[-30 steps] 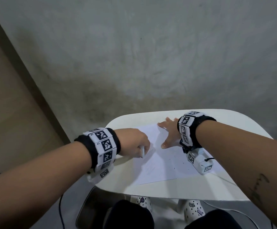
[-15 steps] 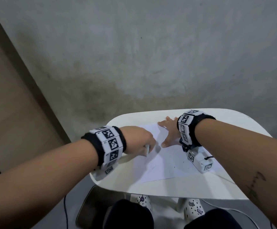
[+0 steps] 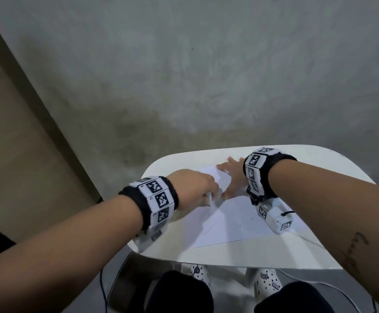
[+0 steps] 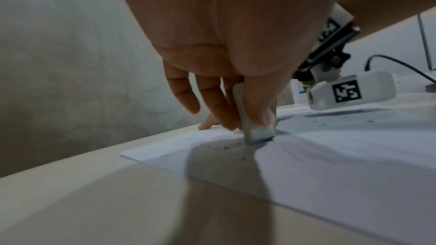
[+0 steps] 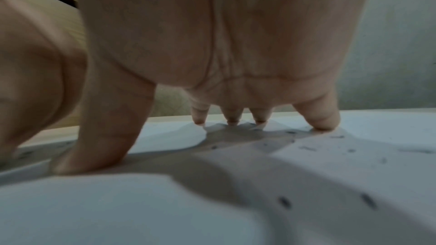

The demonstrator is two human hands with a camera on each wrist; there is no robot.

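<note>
A white sheet of paper (image 3: 227,222) lies on a small cream table (image 3: 240,254). My left hand (image 3: 195,188) pinches a white eraser (image 4: 256,129) and holds its lower edge down on the paper (image 4: 330,156). Dark eraser crumbs lie on the sheet around it. My right hand (image 3: 231,177) is spread flat on the far part of the sheet, with fingertips (image 5: 321,124) and thumb pressing the paper (image 5: 165,202) down. Both wrists wear black bands with square markers.
A grey plastered wall (image 3: 206,75) rises just behind the table. A tan panel (image 3: 14,154) stands at the left. Under the table's near edge are my knees and white spotted shoes (image 3: 197,272). A thin cable (image 3: 337,288) runs on the floor at the right.
My left hand has slid the eraser to the right and slightly away, closer to my right thumb. The right hand has stayed flat on the paper.
</note>
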